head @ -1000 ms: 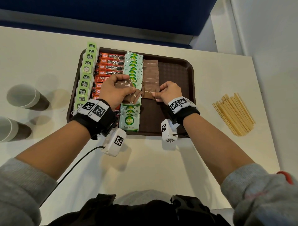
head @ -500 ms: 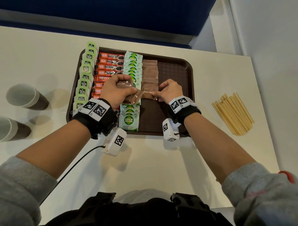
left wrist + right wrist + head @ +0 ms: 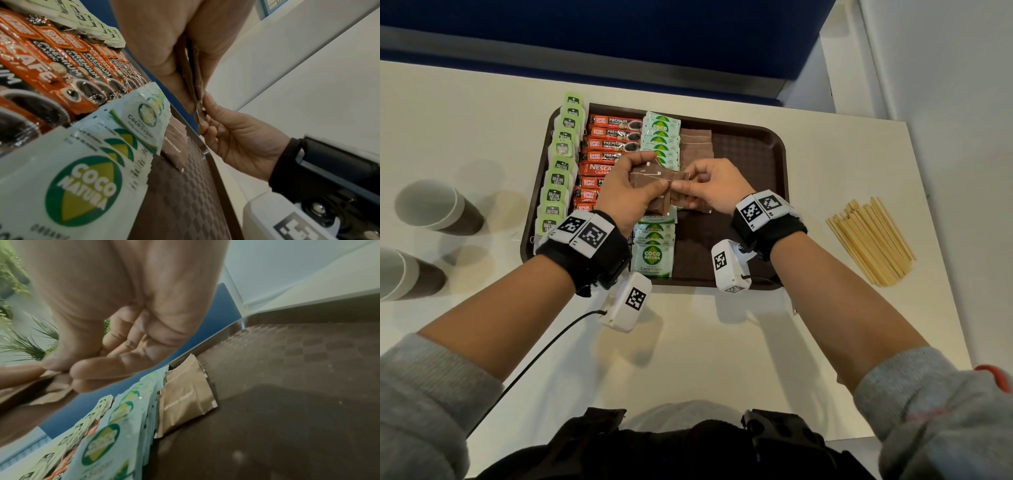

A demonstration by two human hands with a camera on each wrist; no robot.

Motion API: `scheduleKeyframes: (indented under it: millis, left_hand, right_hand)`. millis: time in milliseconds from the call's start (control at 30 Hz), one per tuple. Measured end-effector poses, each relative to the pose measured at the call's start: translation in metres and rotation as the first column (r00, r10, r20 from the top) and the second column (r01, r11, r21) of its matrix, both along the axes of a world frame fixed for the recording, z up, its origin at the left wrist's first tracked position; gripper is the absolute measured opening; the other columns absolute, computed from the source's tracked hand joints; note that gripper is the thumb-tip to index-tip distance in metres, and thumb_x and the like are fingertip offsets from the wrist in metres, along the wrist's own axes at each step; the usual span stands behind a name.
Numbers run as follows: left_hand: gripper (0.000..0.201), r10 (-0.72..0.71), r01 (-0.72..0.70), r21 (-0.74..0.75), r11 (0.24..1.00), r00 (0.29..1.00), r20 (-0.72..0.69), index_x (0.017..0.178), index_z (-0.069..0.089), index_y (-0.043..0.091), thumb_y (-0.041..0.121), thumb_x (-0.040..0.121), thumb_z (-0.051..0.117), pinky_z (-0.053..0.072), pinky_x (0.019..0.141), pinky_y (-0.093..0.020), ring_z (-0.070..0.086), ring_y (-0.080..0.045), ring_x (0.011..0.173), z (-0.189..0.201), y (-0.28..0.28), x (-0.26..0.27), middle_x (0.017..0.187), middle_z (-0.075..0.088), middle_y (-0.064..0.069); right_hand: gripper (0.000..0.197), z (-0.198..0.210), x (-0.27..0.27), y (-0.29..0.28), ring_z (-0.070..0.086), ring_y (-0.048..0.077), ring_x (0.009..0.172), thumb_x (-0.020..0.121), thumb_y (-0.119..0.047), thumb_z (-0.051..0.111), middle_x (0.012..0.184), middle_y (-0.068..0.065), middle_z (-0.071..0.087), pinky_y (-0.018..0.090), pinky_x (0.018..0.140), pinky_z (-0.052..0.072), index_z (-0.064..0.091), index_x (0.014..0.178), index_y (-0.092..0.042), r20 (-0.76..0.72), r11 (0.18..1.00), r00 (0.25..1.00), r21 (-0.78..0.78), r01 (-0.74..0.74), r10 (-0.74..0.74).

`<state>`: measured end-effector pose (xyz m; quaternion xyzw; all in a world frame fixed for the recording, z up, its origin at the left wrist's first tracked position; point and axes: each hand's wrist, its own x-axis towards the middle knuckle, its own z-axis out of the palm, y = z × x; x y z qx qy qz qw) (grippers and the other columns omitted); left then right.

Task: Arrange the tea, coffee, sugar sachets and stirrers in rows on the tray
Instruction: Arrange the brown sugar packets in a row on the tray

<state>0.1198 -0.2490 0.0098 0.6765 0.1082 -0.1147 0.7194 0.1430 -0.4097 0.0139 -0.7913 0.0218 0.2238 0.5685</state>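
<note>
while left hand (image 3: 627, 192) clasps brown sachets (image 3: 654, 178), right hand (image 3: 714, 188) pinches one.

I see tray (image 3: 750, 150): brown plastic, checker-textured | coffee sticks (image 3: 613, 144) on it: glossy foil | brown sachets (image 3: 695, 144): matt paper | stirrers (image 3: 873, 240) beside tray: pale wood

Stirrers (image 3: 871, 241) lie right of the tray (image 3: 779, 161); cups (image 3: 434, 209) stand left.

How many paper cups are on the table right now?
2. Both stand on the table left of the tray: one cup farther away, the other cup nearer the person and partly cut off by the picture's edge. More may lie outside the view.
</note>
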Motion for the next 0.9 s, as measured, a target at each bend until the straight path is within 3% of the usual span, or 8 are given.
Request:
scheduleKeyframes:
  millis: [133, 233, 300, 400, 567, 700, 800, 900]
  left_hand:
    - [0.039, 0.005, -0.005, 0.033, 0.999, 1.000, -0.006, 0.113, 0.052, 0.018, -0.001, 0.083, 0.067, 0.059, 0.067, -0.026, 0.064, -0.011, 0.082, 0.001, 0.001, 0.000, 0.099, 0.062, 0.003]
    - [0.034, -0.010, 0.011, 0.060, 0.998, 1.000, -0.017, 0.111, 0.054, 0.019, 0.000, 0.084, 0.066, 0.056, 0.050, -0.023, 0.064, -0.012, 0.072, 0.001, 0.001, -0.002, 0.098, 0.062, 0.001]
    - [0.033, -0.005, 0.006, 0.085, 0.996, 1.000, -0.015, 0.110, 0.055, 0.019, 0.001, 0.084, 0.066, 0.053, 0.046, -0.019, 0.064, -0.014, 0.073, -0.001, 0.002, -0.001, 0.104, 0.062, -0.005]
    - [0.033, 0.017, -0.015, 0.109, 0.994, 1.000, -0.018, 0.108, 0.057, 0.021, 0.002, 0.084, 0.067, 0.055, 0.050, -0.020, 0.065, -0.018, 0.079, -0.003, 0.003, -0.001, 0.106, 0.064, -0.007]
    - [0.032, 0.032, -0.029, 0.112, 0.993, 0.999, -0.025, 0.109, 0.057, 0.020, 0.002, 0.084, 0.067, 0.055, 0.052, -0.019, 0.063, -0.010, 0.072, -0.002, 0.006, 0.000, 0.094, 0.062, 0.003]
    - [0.033, 0.020, -0.017, 0.129, 0.991, 1.000, -0.023, 0.109, 0.057, 0.020, 0.003, 0.083, 0.068, 0.055, 0.051, -0.020, 0.064, -0.015, 0.077, -0.003, 0.005, 0.001, 0.095, 0.062, 0.002]
    - [0.032, -0.008, 0.008, 0.191, 0.982, 1.000, -0.002, 0.101, 0.058, 0.028, 0.006, 0.081, 0.071, 0.059, 0.072, -0.037, 0.067, -0.025, 0.093, -0.006, 0.006, 0.003, 0.104, 0.064, -0.002]
    - [0.032, -0.049, 0.044, 0.246, 0.968, 0.999, 0.013, 0.092, 0.057, 0.036, 0.007, 0.082, 0.070, 0.055, 0.085, -0.049, 0.066, -0.028, 0.100, -0.003, 0.004, 0.003, 0.106, 0.064, -0.004]
  right_hand:
    - [0.017, 0.000, 0.001, -0.007, 0.066, 0.029, 0.074, 0.082, -0.014, 0.071, 0.078, 0.016, 0.067, 0.040, 0.071, 0.057, 0.057, 0.073, -0.014, 0.009, 0.998, 0.998, -0.010, 0.059, -0.059]
    - [0.014, -0.001, 0.000, -0.014, 0.066, 0.021, 0.068, 0.081, -0.010, 0.071, 0.078, 0.018, 0.066, 0.031, 0.064, 0.058, 0.058, 0.079, -0.013, 0.024, 0.996, 0.996, 0.034, 0.080, -0.081]
    - [0.015, -0.002, -0.001, -0.018, 0.066, 0.011, 0.060, 0.082, -0.006, 0.069, 0.079, 0.025, 0.061, 0.023, 0.057, 0.055, 0.058, 0.085, -0.015, 0.047, 0.995, 0.995, 0.053, 0.080, -0.083]
    - [0.017, -0.009, -0.003, -0.026, 0.065, 0.006, 0.057, 0.084, -0.003, 0.067, 0.075, 0.021, 0.061, 0.020, 0.056, 0.056, 0.058, 0.088, -0.017, 0.047, 0.993, 0.992, 0.029, 0.117, -0.118]
    - [0.010, -0.025, -0.007, -0.036, 0.064, 0.012, 0.064, 0.087, -0.006, 0.065, 0.068, 0.006, 0.063, 0.021, 0.058, 0.058, 0.060, 0.086, -0.015, 0.030, 0.977, 0.983, -0.114, 0.182, -0.180]
    - [0.009, -0.028, -0.011, -0.041, 0.063, 0.011, 0.066, 0.084, -0.010, 0.068, 0.070, 0.000, 0.064, 0.021, 0.061, 0.056, 0.065, 0.093, -0.013, 0.040, 0.968, 0.987, -0.194, 0.160, -0.155]
    - [0.019, -0.021, -0.008, -0.041, 0.062, 0.007, 0.073, 0.079, -0.003, 0.069, 0.078, -0.004, 0.067, 0.019, 0.073, 0.052, 0.068, 0.093, -0.016, 0.079, 0.982, 0.996, -0.176, 0.061, -0.048]
    - [0.027, -0.010, -0.004, -0.037, 0.064, 0.017, 0.090, 0.081, 0.005, 0.061, 0.097, 0.009, 0.070, 0.028, 0.090, 0.049, 0.069, 0.090, -0.020, 0.090, 0.995, 0.994, -0.091, -0.051, 0.059]
